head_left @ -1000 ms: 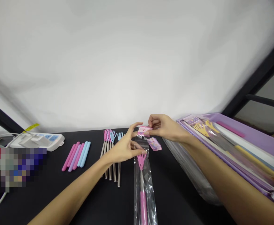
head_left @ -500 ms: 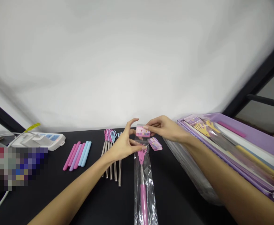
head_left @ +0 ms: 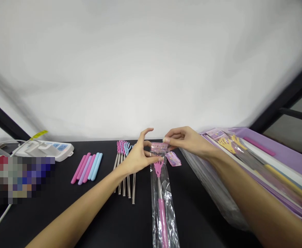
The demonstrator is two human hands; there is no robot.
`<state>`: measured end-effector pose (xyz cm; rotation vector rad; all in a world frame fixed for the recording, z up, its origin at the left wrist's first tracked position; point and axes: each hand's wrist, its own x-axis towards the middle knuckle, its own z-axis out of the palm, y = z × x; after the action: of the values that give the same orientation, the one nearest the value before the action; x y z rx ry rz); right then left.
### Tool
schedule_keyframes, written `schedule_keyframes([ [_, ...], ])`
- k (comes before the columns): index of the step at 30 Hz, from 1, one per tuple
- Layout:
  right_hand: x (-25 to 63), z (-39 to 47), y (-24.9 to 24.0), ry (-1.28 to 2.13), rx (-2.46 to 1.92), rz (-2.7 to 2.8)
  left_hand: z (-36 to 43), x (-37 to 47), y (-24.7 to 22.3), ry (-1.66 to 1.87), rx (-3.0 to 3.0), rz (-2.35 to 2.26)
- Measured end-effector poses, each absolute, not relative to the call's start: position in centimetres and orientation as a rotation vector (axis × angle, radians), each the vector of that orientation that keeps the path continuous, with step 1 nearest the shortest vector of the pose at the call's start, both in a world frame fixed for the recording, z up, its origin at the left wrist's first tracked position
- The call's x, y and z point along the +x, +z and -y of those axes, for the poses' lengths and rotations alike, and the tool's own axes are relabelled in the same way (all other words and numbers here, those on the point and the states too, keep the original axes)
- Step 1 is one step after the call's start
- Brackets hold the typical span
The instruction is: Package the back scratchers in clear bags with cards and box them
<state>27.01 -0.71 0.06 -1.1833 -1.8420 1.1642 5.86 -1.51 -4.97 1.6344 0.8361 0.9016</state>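
Observation:
A clear plastic bag (head_left: 170,206) lies lengthwise on the black table, with a pink back scratcher (head_left: 161,213) inside, its claw end toward the wall. My left hand (head_left: 138,155) pinches the bag near its top, thumb just above the claw. At the bag's mouth, my right hand (head_left: 180,139) pinches its upper right corner beside a pink printed card (head_left: 159,147), which shows through the plastic. Just right of the bag lies a small stack of similar cards (head_left: 173,158). Left of my left hand is a row of metal scratcher rods (head_left: 124,182) with pink and blue claws.
Pink, purple and blue handle tubes (head_left: 86,168) lie farther left. Beyond them are a white power strip (head_left: 60,150) and cables. A purple bin (head_left: 290,160) with bagged scratchers is at the right, next to clear plastic bags (head_left: 213,187). A wall rises behind.
The printed card has tilted and now sits lower, at the bag's mouth, under the plastic. My right hand has shifted slightly to the card's upper right. The whole view has moved a little.

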Motion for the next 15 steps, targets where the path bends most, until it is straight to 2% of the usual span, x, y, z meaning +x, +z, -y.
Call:
schedule_keyframes([
  [7, 26.5, 0.8, -0.4, 0.912, -1.271, 1.814, 1.5, 6.1, -4.2, 0.959, 1.594, -0.802],
  [12, 27.7, 2.9, 0.4, 1.398, -1.335, 1.655, 0.3, 8.0, -2.6, 1.269, 1.560, -0.900],
  [15, 29.4, 4.5, 0.7, 1.369, -1.235, 1.614, -0.8, 10.3, -1.7, 1.412, 1.550, -0.949],
])
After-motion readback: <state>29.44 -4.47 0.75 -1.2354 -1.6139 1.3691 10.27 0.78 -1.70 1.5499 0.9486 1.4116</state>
